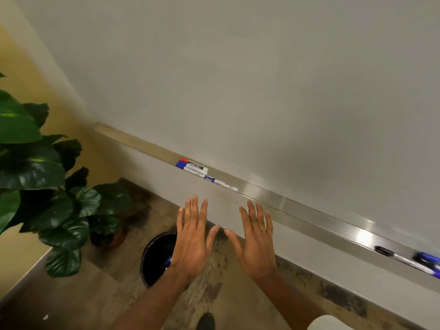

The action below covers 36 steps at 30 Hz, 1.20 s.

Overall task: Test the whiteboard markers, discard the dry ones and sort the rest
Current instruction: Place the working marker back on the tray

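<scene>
Both the left hand [192,244] and right hand [256,244] hover flat, fingers spread, holding nothing. Three whiteboard markers [200,171] lie on the marker tray [297,207] ahead, within reach, a black bin [154,256] below for dry ones.

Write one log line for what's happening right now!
left hand: open, empty | right hand: open, empty | markers: on tray, untouched | bin: on floor beneath left hand
</scene>
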{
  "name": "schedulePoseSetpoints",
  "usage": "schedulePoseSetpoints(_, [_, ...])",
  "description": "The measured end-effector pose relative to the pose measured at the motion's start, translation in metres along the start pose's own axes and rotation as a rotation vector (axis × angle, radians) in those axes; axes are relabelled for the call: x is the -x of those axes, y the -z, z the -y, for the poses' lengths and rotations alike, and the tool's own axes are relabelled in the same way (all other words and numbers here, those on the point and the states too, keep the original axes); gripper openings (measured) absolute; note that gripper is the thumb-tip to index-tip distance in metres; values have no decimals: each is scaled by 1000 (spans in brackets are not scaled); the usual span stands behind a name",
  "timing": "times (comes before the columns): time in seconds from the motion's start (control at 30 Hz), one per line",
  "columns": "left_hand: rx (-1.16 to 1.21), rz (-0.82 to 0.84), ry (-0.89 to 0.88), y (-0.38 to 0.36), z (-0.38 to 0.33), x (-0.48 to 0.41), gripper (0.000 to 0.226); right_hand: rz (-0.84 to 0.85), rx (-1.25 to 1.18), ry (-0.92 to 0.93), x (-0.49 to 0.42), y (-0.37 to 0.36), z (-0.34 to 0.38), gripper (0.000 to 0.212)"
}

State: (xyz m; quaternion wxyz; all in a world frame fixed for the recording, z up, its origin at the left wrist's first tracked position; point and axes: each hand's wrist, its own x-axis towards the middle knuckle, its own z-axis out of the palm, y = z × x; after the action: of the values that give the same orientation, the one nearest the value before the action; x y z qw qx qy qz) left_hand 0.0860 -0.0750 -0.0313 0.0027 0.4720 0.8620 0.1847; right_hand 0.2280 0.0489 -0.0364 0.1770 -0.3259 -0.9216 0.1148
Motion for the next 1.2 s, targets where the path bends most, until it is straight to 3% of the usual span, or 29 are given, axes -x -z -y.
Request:
schedulePoseSetpoints(0.7, [-30, 152, -366, -84, -243, -37, 73, -77, 267, -410, 103, 111, -228, 80])
schedulePoseSetpoints(1.0, [-34, 189, -417, -124, -303, -44, 72, -103, 264, -518, 136, 116, -306, 67])
schedulePoseSetpoints(1.2, [4, 229, -433, -146, -319, -46, 70, -72, 236, -559, 135, 110, -345, 45])
